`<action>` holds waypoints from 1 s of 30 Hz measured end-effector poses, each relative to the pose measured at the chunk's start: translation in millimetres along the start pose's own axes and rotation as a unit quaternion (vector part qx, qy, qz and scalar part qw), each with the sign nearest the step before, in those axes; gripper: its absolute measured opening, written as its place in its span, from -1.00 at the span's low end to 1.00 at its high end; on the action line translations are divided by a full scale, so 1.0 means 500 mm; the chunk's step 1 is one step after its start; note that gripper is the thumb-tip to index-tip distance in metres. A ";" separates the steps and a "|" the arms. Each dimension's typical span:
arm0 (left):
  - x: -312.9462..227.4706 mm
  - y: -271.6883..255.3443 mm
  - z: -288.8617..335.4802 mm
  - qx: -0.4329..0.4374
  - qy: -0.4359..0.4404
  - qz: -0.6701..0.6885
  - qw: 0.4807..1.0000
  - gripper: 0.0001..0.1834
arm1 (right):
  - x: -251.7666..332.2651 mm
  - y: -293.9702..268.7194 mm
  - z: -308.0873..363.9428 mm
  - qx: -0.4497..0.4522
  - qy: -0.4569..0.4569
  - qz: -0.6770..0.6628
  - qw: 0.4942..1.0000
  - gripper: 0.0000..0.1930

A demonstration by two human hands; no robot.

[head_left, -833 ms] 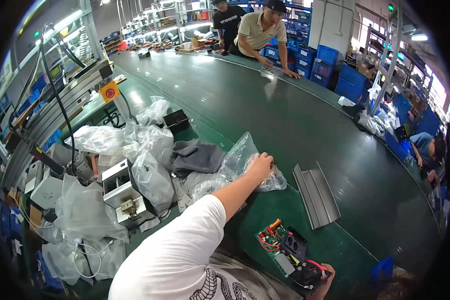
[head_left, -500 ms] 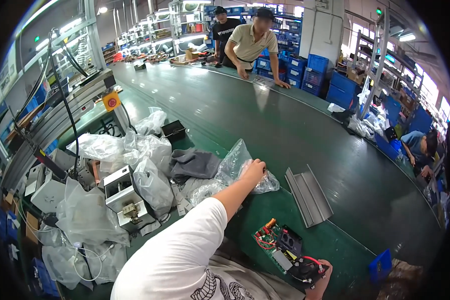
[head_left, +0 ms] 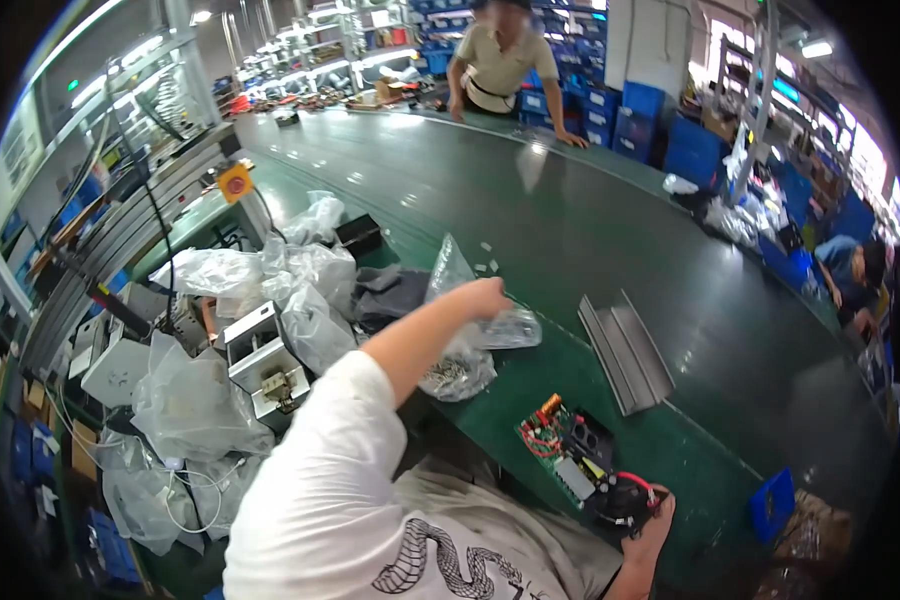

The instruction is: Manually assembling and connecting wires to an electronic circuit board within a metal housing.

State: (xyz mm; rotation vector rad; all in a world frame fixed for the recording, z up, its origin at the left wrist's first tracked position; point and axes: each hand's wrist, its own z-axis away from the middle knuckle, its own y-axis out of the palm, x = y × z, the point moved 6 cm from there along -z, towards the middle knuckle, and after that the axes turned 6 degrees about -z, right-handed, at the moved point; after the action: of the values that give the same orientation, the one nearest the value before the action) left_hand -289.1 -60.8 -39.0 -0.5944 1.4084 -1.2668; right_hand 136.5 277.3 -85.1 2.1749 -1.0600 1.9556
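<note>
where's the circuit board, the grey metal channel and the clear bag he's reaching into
circuit board (head_left: 568, 455), head view, green middle
grey metal channel (head_left: 625, 352), head view, centre groove
clear bag (head_left: 518, 327), head view, right end

Bright workshop: long green conveyor belt (head_left: 530, 200), blue crates (head_left: 660, 120), lit shelving (head_left: 320, 50).

On your green bench (head_left: 530, 190), a grey metal channel (head_left: 625, 350) lay near the right edge. Crumpled clear bags (head_left: 260, 270) piled up along the left edge, beside a white metal box (head_left: 260, 360). Blue crates (head_left: 660, 125) stood past the far edge.
</note>
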 end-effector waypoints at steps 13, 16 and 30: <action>0.070 -0.092 0.154 -0.010 -0.028 0.393 0.919 -0.68 | -0.064 0.007 -0.015 -0.071 0.152 -0.222 0.960 -0.74; 0.011 -0.155 0.138 -0.123 0.087 0.091 0.984 -0.69 | -0.055 0.002 -0.011 -0.075 0.143 -0.171 0.972 -0.77; 0.217 -0.064 -0.176 -0.091 0.017 -0.243 0.966 -0.74 | -0.067 0.002 -0.015 -0.114 0.135 -0.252 0.951 -0.89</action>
State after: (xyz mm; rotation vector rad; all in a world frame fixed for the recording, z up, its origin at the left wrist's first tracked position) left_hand -409.1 -134.5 -66.1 -1.0983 1.4678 -1.5395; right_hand 130.4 295.4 -113.7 1.7644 -0.5773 1.7246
